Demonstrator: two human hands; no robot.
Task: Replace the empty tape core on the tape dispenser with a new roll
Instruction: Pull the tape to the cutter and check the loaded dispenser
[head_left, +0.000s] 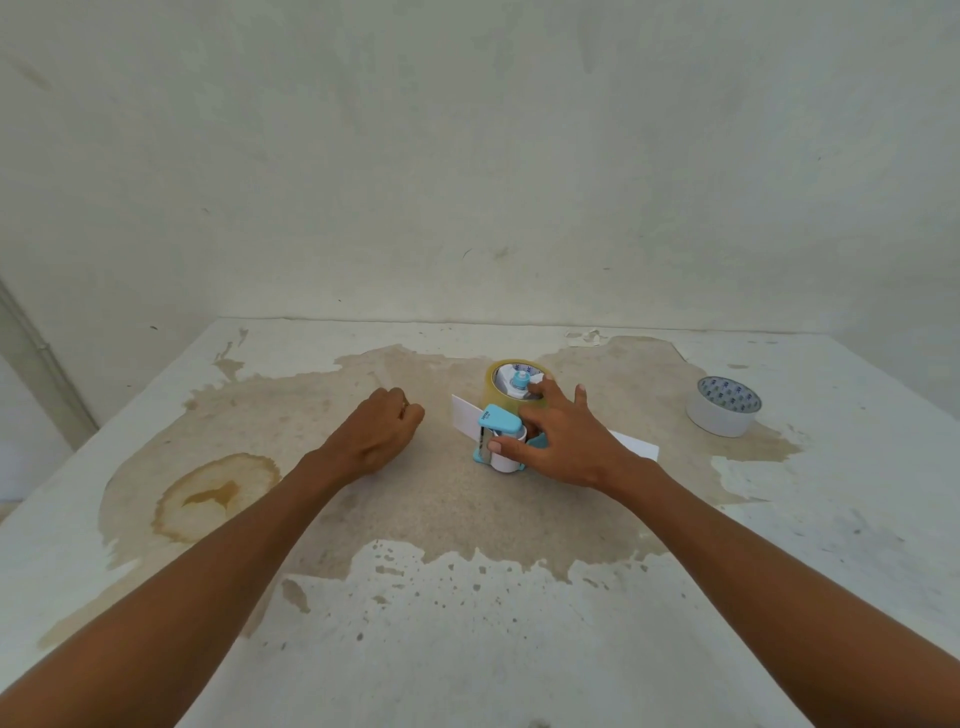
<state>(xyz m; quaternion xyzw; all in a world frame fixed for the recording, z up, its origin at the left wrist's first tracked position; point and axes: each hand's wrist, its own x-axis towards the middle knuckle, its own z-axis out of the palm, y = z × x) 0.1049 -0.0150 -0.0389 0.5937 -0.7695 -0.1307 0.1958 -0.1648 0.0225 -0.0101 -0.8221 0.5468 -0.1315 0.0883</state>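
We're looking at a plain whitish wall (467, 156), scuffed and faintly streaked, meeting the tabletop (467, 649) along its far edge. The tabletop is white but worn, with a wide tan patch (441, 509) across its middle and 1 brown ringed stain (215, 496) on our left. A pale pipe (41, 358) slants down the left wall. Light is soft and even.

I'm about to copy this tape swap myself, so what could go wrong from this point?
1. The right hand grips the tape dispenser with its thumb beside the cutter end; a slip could nick it.
2. The left hand rests closed on the table, apart from the dispenser, so only one hand steadies it; it might tip or slide.
3. The yellowish tape roll may not be fully seated on the hub; this view cannot confirm it.
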